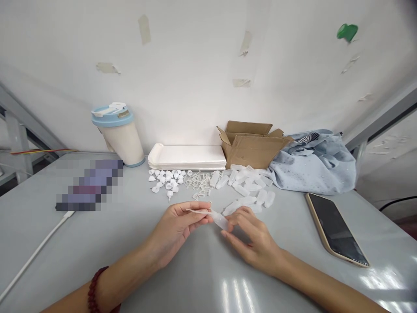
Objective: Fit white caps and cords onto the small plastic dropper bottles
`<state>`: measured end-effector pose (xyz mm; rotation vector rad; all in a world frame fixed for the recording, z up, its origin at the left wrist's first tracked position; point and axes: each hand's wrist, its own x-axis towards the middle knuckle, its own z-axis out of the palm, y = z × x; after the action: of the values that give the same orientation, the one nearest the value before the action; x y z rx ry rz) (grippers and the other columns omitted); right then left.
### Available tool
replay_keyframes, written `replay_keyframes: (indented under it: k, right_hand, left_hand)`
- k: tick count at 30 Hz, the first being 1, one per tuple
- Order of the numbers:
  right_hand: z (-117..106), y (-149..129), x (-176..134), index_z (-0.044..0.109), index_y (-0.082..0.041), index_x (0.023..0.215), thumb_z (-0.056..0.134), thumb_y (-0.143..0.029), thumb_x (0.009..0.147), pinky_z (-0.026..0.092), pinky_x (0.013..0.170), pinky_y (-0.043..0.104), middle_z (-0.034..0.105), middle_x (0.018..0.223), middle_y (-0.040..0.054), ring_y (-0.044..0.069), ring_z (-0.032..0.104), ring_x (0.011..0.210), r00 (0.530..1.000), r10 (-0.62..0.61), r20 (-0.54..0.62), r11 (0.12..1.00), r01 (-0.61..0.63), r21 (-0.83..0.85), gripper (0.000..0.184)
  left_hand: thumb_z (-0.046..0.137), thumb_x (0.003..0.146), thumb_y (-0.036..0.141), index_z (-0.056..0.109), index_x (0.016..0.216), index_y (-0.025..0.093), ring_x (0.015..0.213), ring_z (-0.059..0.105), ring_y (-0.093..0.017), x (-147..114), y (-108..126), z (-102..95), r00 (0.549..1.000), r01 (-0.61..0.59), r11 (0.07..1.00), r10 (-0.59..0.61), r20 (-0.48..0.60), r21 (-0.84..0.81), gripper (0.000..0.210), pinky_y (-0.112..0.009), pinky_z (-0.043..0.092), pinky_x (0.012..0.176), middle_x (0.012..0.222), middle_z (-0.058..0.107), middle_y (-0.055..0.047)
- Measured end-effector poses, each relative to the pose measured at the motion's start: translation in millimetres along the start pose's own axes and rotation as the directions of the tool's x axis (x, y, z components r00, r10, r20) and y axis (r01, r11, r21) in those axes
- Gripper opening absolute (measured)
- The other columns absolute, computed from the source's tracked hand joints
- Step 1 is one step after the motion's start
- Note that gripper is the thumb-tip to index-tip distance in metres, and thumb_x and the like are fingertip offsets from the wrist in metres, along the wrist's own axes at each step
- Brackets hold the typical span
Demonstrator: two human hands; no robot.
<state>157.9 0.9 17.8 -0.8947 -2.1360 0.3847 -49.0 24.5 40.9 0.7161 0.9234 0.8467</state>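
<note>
My left hand [176,230] pinches a thin white flexible tube [197,211] between thumb and fingers. At the tube's right end is a small translucent plastic bottle [220,221]; whether the two are joined is hard to make out. The bottle's other end is between the fingers and thumb of my right hand [256,239]. Just beyond my hands lie a heap of similar translucent bottles [249,180], a tangle of short white tubes [199,180] and a group of small white caps with thin tips [167,176].
Along the wall stand a lidded cup [122,139], a stack of white packets [189,156], an open cardboard box [254,150] and a bundled blue cloth [314,167]. A phone [337,230] lies on the right. On the left is a pixelated device [93,182] with a white cable [39,252].
</note>
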Motion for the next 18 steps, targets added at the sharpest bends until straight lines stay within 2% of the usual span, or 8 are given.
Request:
replay_keyframes:
  k: [6, 13, 18]
  right_hand:
    - [0.3, 0.4, -0.5, 0.049, -0.019, 0.087, 0.054, -0.01, 0.086, 0.043, 0.073, 0.033, 0.06, 0.078, 0.0009, 0.014, 0.053, 0.071, 1.0, -0.028, -0.001, 1.0, 0.028, -0.001, 0.011]
    - [-1.6, -1.4, -0.3, 0.049, -0.019, 0.086, 0.052, -0.01, 0.086, 0.043, 0.065, 0.029, 0.057, 0.072, 0.0012, 0.014, 0.05, 0.067, 0.999, -0.042, 0.034, 0.999, 0.043, -0.029, 0.009]
    - [-1.5, -2.9, -0.8, 0.048, -0.019, 0.085, 0.049, -0.011, 0.087, 0.042, 0.065, 0.03, 0.058, 0.072, 0.002, 0.014, 0.05, 0.065, 0.995, -0.068, 0.076, 0.996, 0.072, -0.046, 0.008]
  left_hand:
    - [0.07, 0.076, 0.029, 0.074, 0.088, 0.017, 0.082, 0.064, -0.014, 0.0, -7.4, 0.1, 0.999, 0.006, 0.988, -0.012, 0.038, 0.154, 0.017, -0.028, 0.047, 0.091, 0.087, 0.072, -0.003]
    - [0.066, 0.078, 0.035, 0.064, 0.079, 0.017, 0.064, 0.057, -0.011, -4.7, -2.3, 6.3, 0.999, -0.024, 0.955, 0.031, -0.02, 0.297, 0.018, -0.025, 0.047, 0.069, 0.065, 0.063, 0.002]
    - [0.062, 0.08, 0.037, 0.062, 0.079, 0.017, 0.064, 0.059, -0.014, -7.5, -2.5, 6.1, 0.997, -0.073, 0.903, 0.078, 0.006, 0.422, 0.02, -0.027, 0.047, 0.069, 0.064, 0.063, 0.001]
